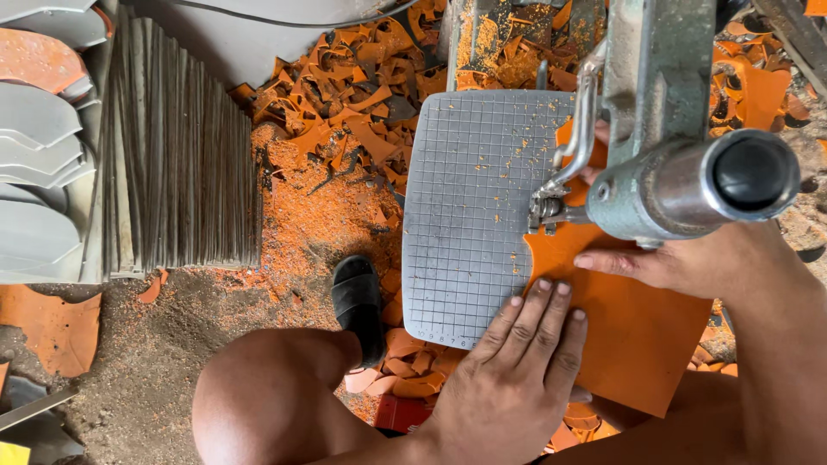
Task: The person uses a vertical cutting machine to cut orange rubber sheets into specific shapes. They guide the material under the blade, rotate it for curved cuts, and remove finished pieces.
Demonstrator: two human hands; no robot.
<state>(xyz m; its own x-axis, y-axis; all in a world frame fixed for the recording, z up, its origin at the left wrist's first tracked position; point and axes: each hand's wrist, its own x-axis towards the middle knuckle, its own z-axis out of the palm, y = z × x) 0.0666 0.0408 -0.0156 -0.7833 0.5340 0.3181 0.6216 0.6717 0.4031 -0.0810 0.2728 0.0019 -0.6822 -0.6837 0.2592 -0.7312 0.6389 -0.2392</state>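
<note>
An orange sheet (633, 323) lies on the gridded metal table (469, 198) of a cutting machine (663, 129). My left hand (517, 362) presses flat on the sheet's near left part, fingers spread, partly over the table's edge. My right hand (680, 258) lies flat on the sheet to the right, fingertips close to the machine's blade area (547, 211). The machine's grey arm and round black-ended handle (749, 176) hang over my right hand and hide part of it.
Orange offcuts (362, 86) and orange dust cover the floor left of and behind the machine. A stack of grey sheets on edge (181, 155) stands at the left, with cut grey shapes (39, 138) beside it. My knee (267, 396) and sandalled foot (357, 301) are below the table.
</note>
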